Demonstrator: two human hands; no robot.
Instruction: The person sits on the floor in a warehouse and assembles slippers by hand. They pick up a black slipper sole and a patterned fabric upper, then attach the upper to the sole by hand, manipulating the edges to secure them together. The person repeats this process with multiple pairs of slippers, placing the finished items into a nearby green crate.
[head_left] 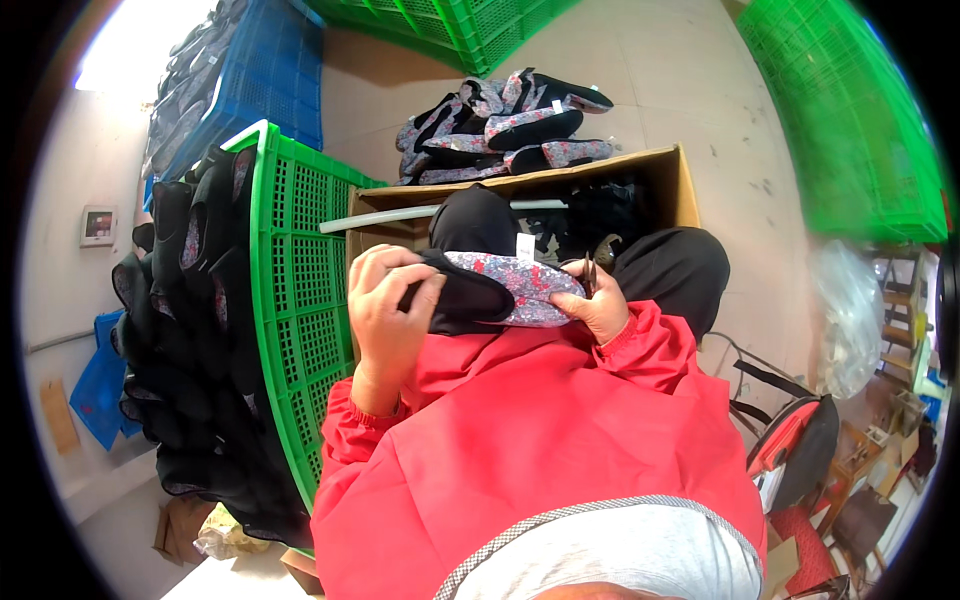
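Concrete floor, crates all round: green crate (pixel 300 290) at 9 o'clock stuffed with dark slippers, blue crate (pixel 270 70) at 11, another green crate (pixel 850 120) at 2. Cardboard box (pixel 660 175) at 12, just beyond the knees, with a loose pile of finished slippers (pixel 500 125) on the floor behind it.

Slipper (pixel 500 290) sits dead centre, held over the lap against the red jacket (pixel 520 430). Left hand (pixel 385 310) is wrapped around its dark end, fingers curled over the top. Right hand (pixel 600 305) pinches the toe end and also holds small snips (pixel 588 272), blades pointing up towards 12.

Risks, my read:
- Snips share a hand with the fabric; a slip could nick the upper or the left fingers, since both hands are close together.
- Grip is at the two ends only, so the soft middle could fold and put the wrong layer under the blades.
- White tag (pixel 525 247) stands just behind the slipper; could get cut by mistake.

Slipper look: soft, flat, floral grey-pink print outside, black lining and opening, lying on its side, toe to 3 o'clock. Can't tell if any loose threads remain.
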